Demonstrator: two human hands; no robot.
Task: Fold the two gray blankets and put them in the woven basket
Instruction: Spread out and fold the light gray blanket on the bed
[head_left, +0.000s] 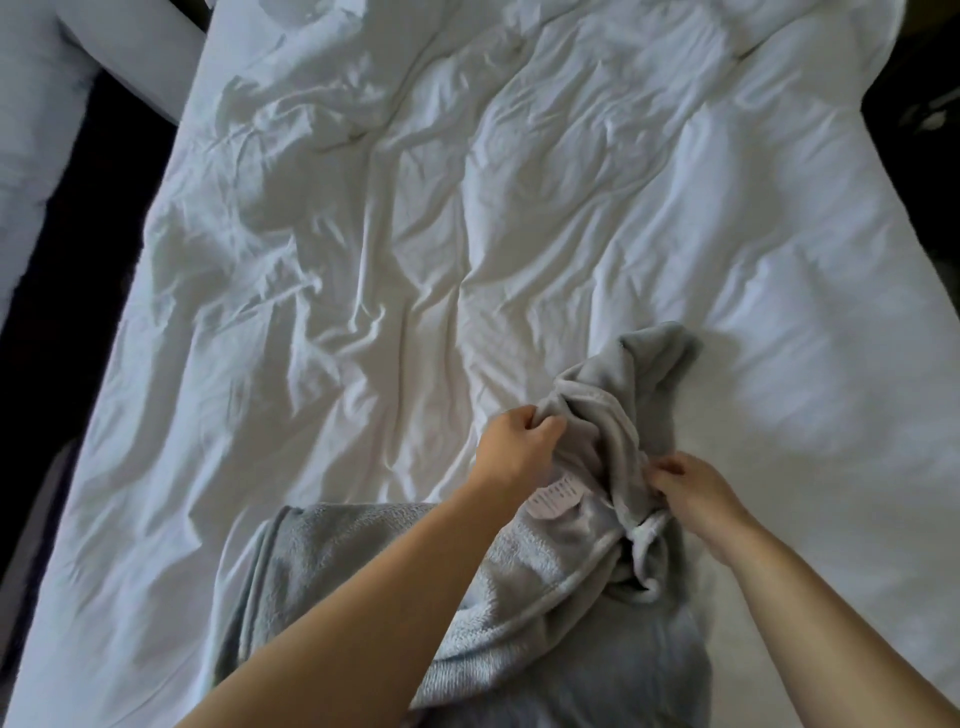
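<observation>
So the person's at the near edge of the bed, and the gray blanket (623, 395) is all bunched up at about 5 o'clock in the view, lying on the white duvet (415, 234) and trailing off toward 6 o'clock. The left hand (519, 439) has a fistful of the bunch on its 9 o'clock side, fingers curled into the fleece. The right hand (693, 491) is pinching a fold on the 3 o'clock side, and the care label (553, 498) sits between the two. Looks like the step is hunting for corners to open it out before folding. Best bet imo: use that label as a landmark, since it likely sits near a hem, walk both hands along the pale edging until each has a real corner, then lift and spread it flat over the duvet toward 12 o'clock. Folding from mid-cloth grips like these would probably come out lumpy. Can't tell if the rougher gray cloth at 6 o'clock is the second blanket or the same one. The woven basket isn't in view.
</observation>
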